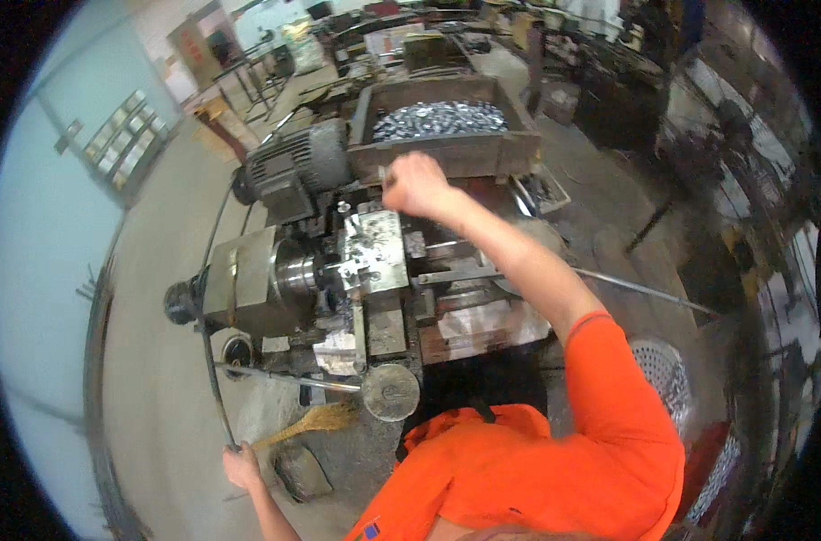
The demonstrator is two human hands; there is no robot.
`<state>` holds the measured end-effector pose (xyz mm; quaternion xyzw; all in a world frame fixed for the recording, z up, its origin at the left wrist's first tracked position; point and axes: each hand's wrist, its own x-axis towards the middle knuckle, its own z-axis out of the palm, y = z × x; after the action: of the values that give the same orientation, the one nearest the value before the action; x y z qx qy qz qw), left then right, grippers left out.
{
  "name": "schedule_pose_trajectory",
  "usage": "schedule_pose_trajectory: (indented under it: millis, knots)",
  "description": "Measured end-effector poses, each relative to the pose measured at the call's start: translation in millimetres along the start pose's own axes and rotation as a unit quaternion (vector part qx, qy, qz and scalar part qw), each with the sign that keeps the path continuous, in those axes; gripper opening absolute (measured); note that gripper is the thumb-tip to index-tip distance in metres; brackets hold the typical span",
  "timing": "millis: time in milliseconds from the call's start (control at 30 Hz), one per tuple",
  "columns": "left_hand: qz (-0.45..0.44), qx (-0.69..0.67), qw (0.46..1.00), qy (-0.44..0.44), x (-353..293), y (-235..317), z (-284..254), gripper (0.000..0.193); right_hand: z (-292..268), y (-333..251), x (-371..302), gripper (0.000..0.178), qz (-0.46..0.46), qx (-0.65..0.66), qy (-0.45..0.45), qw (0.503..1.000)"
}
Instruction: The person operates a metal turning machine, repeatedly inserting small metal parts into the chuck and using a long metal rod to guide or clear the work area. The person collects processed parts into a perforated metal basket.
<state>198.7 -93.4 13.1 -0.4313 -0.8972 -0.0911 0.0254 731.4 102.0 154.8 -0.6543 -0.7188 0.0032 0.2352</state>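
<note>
My left hand (242,467) is wrapped round the lower end of a long dark lever bar (214,383), which runs up beside the headstock (239,281) of a small lathe. My right hand (417,183) is closed above the far end of the tool slide (376,248), just short of a wooden box (442,155) heaped with small shiny metal pieces (442,119). Something small and pale shows at its fingers, too blurred to name. The lathe's chuck (295,270) faces the tool slide, where cutting tools are clamped.
An electric motor (288,167) sits behind the headstock. A round handwheel (390,393) stands out at the front, with a straw brush (316,422) and a shallow pan (302,473) below. A long rod (649,290) sticks out rightward. A perforated basket (660,370) of metal pieces stands at my right.
</note>
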Motion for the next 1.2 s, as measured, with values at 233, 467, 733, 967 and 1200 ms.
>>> schedule_pose_trajectory:
  millis: [233, 467, 733, 967, 1200]
  knots:
    - [0.194, 0.087, 0.977, 0.036, 25.8, 43.4, -5.0, 0.048, 0.6, 1.3, -73.2, 0.051, -0.107, 0.156, 0.125, 0.974]
    - [0.479, -0.201, 0.851, -0.075, -8.0, 151.0, 8.2, 0.036, 75.6, 49.0, -292.5, 0.033, 0.091, 0.258, 0.118, 0.955]
    - [0.402, -0.209, 0.883, -0.124, -15.5, 171.3, 91.6, 0.034, 0.2, 155.0, -536.3, 0.026, 0.589, -0.115, 0.005, 0.800]
    - [0.415, -0.148, 0.890, -0.119, -10.1, 172.4, 88.3, 0.046, -44.5, 253.6, -629.9, 0.026, 0.660, -0.206, 0.049, 0.720]
    - [0.401, -0.174, 0.892, -0.113, -18.0, 180.0, 85.8, 0.041, -59.3, 286.9, -638.8, 0.046, 0.661, -0.232, -0.148, 0.698]
